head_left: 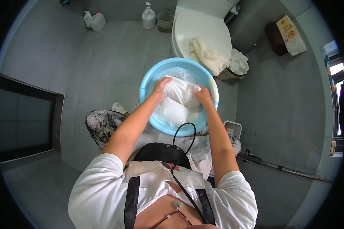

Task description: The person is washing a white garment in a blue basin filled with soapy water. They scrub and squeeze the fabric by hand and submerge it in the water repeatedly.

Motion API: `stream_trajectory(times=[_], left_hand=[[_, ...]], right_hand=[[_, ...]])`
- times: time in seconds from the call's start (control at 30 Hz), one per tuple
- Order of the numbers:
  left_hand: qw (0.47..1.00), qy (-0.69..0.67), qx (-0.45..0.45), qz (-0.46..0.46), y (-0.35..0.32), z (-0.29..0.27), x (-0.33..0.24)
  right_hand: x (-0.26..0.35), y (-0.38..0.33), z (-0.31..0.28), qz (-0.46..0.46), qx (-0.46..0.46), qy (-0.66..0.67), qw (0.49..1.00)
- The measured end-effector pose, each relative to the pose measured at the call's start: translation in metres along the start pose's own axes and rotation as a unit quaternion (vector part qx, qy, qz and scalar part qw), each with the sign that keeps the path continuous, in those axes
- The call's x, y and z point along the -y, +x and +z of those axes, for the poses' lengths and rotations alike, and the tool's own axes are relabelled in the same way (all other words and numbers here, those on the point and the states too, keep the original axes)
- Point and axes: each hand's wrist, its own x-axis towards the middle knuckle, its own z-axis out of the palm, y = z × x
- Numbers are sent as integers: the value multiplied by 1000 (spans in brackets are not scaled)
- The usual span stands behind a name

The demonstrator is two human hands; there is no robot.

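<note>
A round light-blue basin (146,84) stands in front of me with sudsy water in it. Between my hands a soaked white cloth (178,91) is stretched, its lower part bunched in the basin; the kind of garment or linen cannot be told. My left hand (161,89) grips the cloth's left side, its fingers closed and wet with foam. On the opposite side my right hand (202,94) pinches the cloth near its upper right edge. Foam (178,73) floats at the basin's far side. A cream-white strip (213,89) lies along the right rim.
Beyond the basin is a white toilet (202,28) with a cream towel (207,56) draped on its lid. A lined bin (237,65) stands beside it. A white pump bottle (148,17) and white jugs (98,22) sit by the back wall. A black cord (174,176) hangs before me.
</note>
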Motion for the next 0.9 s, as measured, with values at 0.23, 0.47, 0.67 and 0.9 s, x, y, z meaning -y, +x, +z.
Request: stream_trajectory(times=[0.23,0.47,0.67,0.9], left_hand=[[965,-233,-38,-114,-18,27,-1],[820,-492,288,-53,11,34,45],[985,-145,-29,-83,-29,76,6],[978,-162,21,-133,-37,64,6]], right_hand=[[65,-30,21,91,-95,489,862],[161,-103,34,-312,-273,51,909],[88,-43,32,-177,-308,89,931],[99,-59,52,-321,-330,128,878]])
